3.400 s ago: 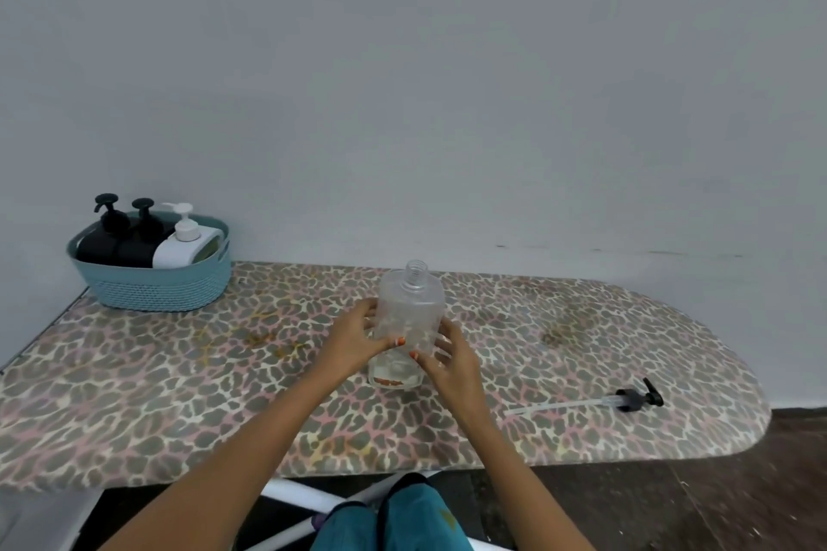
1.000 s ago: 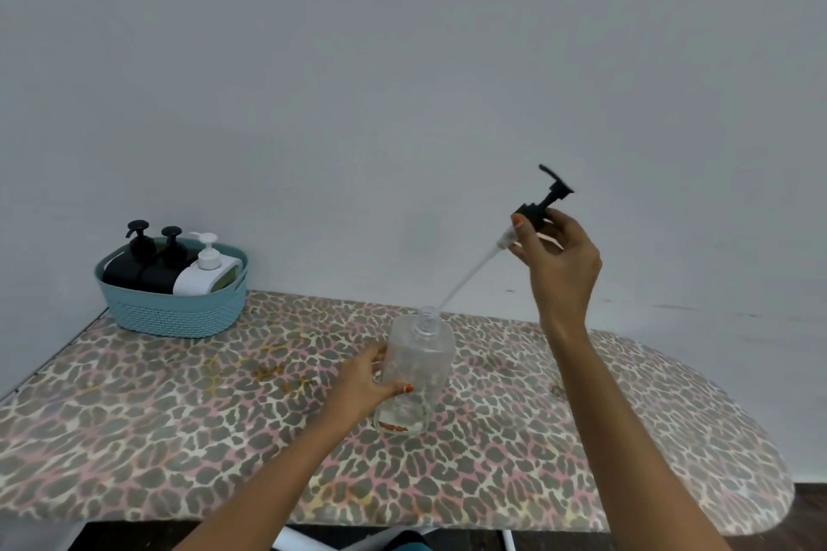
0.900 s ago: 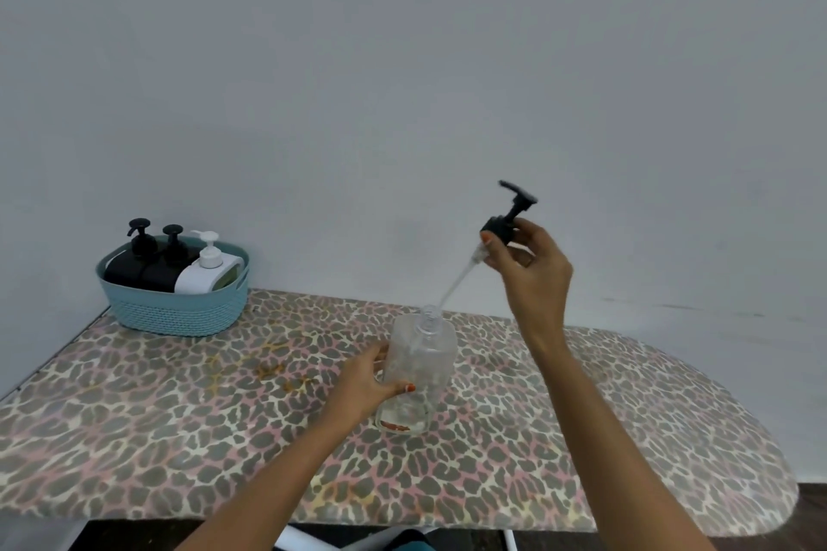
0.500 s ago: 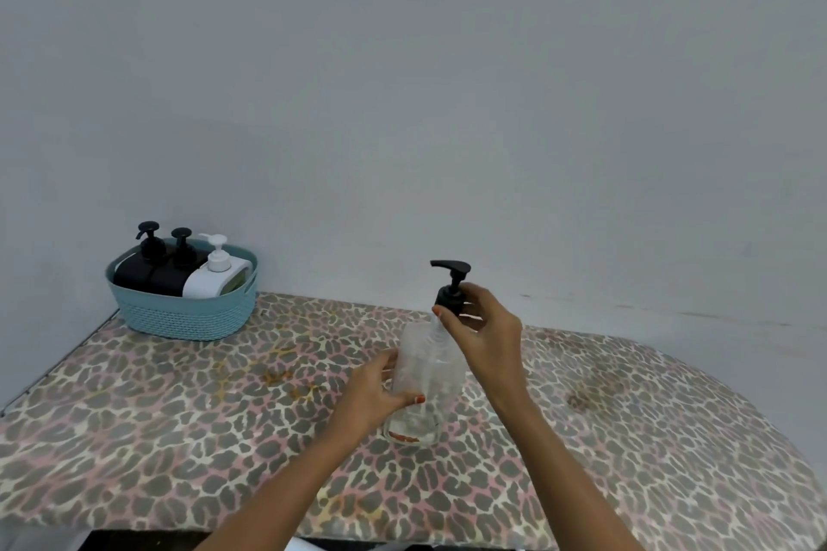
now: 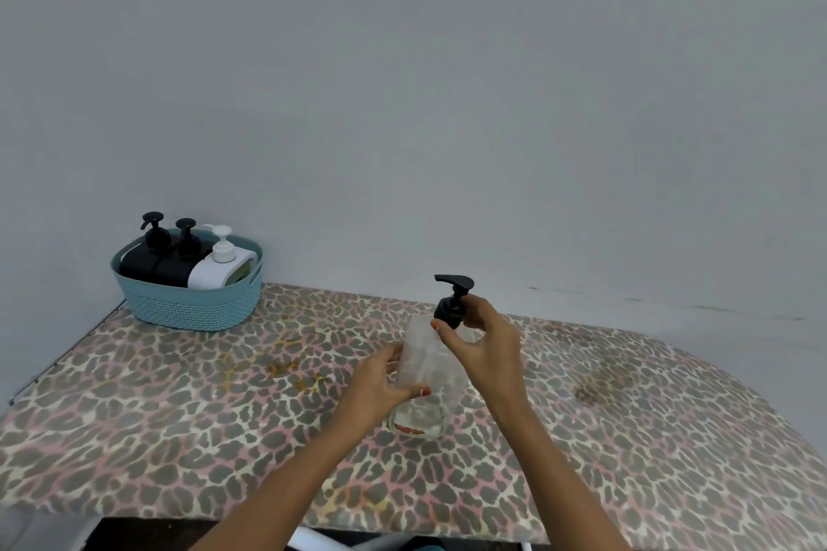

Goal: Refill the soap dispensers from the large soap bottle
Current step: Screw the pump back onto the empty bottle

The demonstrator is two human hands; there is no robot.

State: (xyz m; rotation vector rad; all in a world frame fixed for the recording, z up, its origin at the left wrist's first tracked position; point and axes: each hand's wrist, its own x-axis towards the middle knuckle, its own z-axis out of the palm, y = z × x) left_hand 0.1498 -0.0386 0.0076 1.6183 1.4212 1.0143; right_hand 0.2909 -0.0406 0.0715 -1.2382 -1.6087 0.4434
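1. Centrally in the head view, a clear bottle [image 5: 427, 376] stands with its base on the leopard-print board [image 5: 179, 416], about midway between the far and near edges. Its wall is see-through and nearly drained. A reddish streak at the base is too blurred to read as print.
2. Left hand [image 5: 373, 391]: fingers and thumb are curled round the lower half of the bottle, with the thumb across the front - a full grip.
3. Right hand [image 5: 481, 342]: thumb and fingertips pinch the black pump head [image 5: 453, 304] at its collar, right on the bottle's neck. The spout points left. Whether the collar is screwed fully down cannot be told.
4. At the board's far left corner sits a teal woven-look basket [image 5: 192, 304], close to the grey wall [image 5: 447, 103].
5. Inside the basket are two black dispensers [image 5: 147, 259] side by side and a white dispenser [image 5: 219, 268] to their right - all with pumps on, and any lettering too small to make out.
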